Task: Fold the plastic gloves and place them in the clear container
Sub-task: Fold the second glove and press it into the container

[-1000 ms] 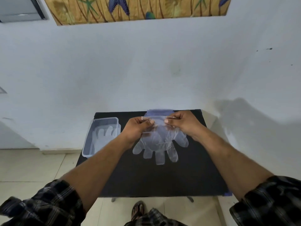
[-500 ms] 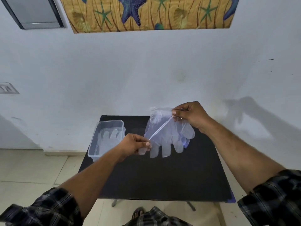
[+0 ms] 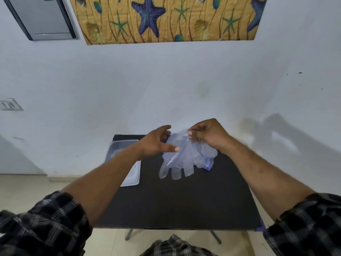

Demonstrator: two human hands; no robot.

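Against the white wall, the black desk (image 3: 175,206) carried the clear container (image 3: 135,179) at its left edge. Half a second before, both hands pinched the plastic glove (image 3: 184,159); now the left hand (image 3: 156,145) had let go, fingers spread, while the right hand (image 3: 208,135) pinched its cuff, dangling it above the desk. Folding probably hadn't started.

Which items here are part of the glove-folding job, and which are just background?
Job:
- plastic gloves, pinched at the cuff by the right hand
- left hand, open beside them
- clear container
- black table

Background:
- starfish picture
- wall switch
- grey panel
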